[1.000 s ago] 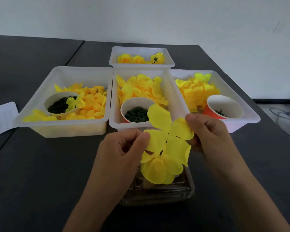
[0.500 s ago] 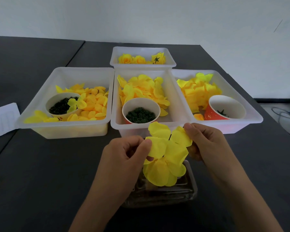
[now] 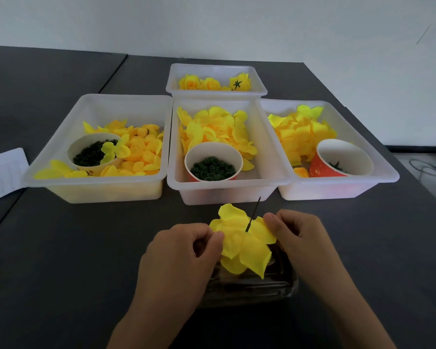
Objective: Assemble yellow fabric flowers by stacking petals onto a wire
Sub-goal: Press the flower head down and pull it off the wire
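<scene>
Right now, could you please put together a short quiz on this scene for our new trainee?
1. True or false: the wire pokes up through the petal stack.
2. Which bin holds finished flowers: A) far bin, B) left bin, C) right bin?
3. What does the left hand pinch?

Key: 1 true; 2 A; 3 the petal stack's left edge, while the right hand holds its right edge.

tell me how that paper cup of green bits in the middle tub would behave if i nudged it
The paper cup looks light, so a nudge would probably slide it along the middle tub. It is narrower at the base than at the rim, so a push near the top may tip it. The small green pieces lie loose and would likely spill.
</scene>
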The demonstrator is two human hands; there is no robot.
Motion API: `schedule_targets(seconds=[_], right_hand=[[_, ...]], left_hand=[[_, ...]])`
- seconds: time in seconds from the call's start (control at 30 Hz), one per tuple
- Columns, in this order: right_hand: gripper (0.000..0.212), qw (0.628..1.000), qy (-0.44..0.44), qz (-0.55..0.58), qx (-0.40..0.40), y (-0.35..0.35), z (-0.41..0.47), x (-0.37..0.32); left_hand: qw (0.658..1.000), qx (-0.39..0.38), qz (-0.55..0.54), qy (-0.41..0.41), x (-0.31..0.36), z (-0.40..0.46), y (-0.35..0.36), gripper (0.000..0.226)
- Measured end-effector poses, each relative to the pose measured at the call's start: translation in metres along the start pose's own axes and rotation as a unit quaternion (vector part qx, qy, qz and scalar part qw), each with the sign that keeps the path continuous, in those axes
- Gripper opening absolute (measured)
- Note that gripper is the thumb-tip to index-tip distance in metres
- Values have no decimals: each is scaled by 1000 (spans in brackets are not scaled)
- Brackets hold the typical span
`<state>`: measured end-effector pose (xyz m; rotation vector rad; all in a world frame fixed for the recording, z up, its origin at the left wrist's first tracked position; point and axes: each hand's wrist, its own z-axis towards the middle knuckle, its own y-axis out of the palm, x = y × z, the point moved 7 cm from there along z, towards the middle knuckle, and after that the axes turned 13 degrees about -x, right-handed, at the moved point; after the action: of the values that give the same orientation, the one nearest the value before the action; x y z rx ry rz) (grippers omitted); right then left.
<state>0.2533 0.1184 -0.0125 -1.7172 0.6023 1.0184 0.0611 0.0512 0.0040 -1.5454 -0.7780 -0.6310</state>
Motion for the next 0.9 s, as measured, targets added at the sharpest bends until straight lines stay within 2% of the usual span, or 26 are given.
schedule_targets(seconds=[0.17, 0.27, 0.4, 0.47, 0.57, 0.67, 0.77, 0.9], right_hand=[[36, 999, -24, -32, 29, 2, -3, 0], [40, 998, -45, -30, 23, 0, -3, -2], [56, 997, -50, -62, 11, -17, 2, -6], [53, 996, -56, -66, 2, -28, 11, -13], [38, 991, -106, -43, -68, -29, 34, -34], [21, 966, -148, -69, -199, -8, 57, -55], [21, 931, -138, -110, -320, 14, 72, -63], [16, 891, -127, -130, -416, 33, 79, -67]], left_hand=[[999, 12, 41, -4, 0, -3, 2, 43], [997, 14, 69, -13, 2, -5, -4, 55], [993, 109, 47, 5, 9, -15, -28, 57], [984, 155, 59, 61, 18, -22, -34, 43], [978, 168, 68, 106, 31, -24, -27, 28], [987, 130, 27, 87, 30, -12, -17, 26], [991, 107, 54, 62, 27, -2, -11, 25], [987, 95, 96, 91, 33, -4, -2, 23]])
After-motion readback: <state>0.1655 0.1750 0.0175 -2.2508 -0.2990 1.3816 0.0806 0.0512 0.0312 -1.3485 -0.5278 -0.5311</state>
